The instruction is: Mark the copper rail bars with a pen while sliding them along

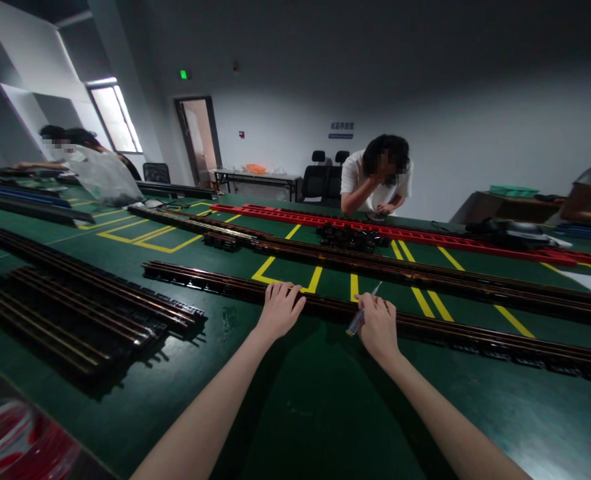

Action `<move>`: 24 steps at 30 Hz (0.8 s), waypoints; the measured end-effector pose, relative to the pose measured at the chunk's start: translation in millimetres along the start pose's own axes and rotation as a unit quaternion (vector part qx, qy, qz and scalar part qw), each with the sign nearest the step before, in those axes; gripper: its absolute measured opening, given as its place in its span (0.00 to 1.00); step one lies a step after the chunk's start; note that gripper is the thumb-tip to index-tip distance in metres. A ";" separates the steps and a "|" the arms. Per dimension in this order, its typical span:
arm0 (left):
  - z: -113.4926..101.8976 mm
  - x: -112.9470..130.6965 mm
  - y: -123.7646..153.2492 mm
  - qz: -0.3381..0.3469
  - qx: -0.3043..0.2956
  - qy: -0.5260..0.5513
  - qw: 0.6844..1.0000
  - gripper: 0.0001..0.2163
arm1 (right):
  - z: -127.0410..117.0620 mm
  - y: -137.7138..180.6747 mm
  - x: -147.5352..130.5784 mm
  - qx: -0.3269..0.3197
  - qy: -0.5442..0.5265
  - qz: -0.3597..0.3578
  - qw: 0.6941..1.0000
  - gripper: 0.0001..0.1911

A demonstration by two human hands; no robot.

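Note:
A long dark rail (pixel 455 333) with thin copper-coloured strips lies across the green table in front of me. My left hand (pixel 279 310) rests on this rail, palm down, its fingers stretched out and holding nothing. To the right, my right hand (pixel 379 328) is closed around a screwdriver (pixel 354 324). The clear handle sticks out at the lower left of the fist, and the thin metal shaft points up and to the right. My right fingers are by the same rail; whether they touch it I cannot tell.
Several similar rails (pixel 50 317) lie on the left. Another long rail (pixel 390 267) runs behind mine, with a dark pile of parts (pixel 350 237) and a red ladder-like strip (pixel 435 238) beyond. A co-worker (pixel 375 177) leans at the far side. Yellow tape (pixel 265 270) marks the green table (pixel 300 413).

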State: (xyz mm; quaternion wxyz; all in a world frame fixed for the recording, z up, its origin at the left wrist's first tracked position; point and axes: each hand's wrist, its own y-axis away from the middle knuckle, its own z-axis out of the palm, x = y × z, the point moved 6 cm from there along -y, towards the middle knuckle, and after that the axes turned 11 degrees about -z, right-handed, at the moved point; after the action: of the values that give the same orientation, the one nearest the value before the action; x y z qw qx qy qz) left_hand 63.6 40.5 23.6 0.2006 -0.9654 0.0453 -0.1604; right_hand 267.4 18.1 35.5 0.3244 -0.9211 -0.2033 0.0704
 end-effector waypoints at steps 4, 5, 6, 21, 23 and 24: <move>-0.6 1.0 0.7 0.004 -0.006 0.002 1.000 0.18 | 1.5 -0.5 -4.1 -0.012 -0.011 -0.048 0.999 0.09; -0.9 1.1 0.8 0.004 -0.008 0.002 1.000 0.18 | 1.7 -0.9 -6.4 -0.015 -0.010 -0.061 0.998 0.09; -1.1 1.2 0.9 0.004 -0.009 0.001 1.000 0.19 | 1.9 -1.3 -8.4 -0.017 -0.005 -0.070 0.997 0.09; -2.1 2.2 0.6 0.003 -0.009 -0.008 1.000 0.19 | 4.1 -4.5 -20.1 -0.014 0.044 -0.055 0.997 0.17; -2.4 2.6 0.6 0.001 -0.012 -0.007 1.000 0.19 | 4.6 -3.4 -16.1 -0.013 0.042 -0.042 0.998 0.19; -2.8 2.8 0.6 0.001 -0.013 -0.006 1.000 0.19 | 4.5 -3.0 -15.1 -0.011 0.037 -0.043 0.998 0.20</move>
State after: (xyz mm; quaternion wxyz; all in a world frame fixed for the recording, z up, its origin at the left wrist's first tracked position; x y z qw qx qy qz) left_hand 65.3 38.5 26.6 0.1881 -0.9689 0.0471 -0.1539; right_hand 251.5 16.4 33.8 0.3242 -0.9171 -0.2310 0.0199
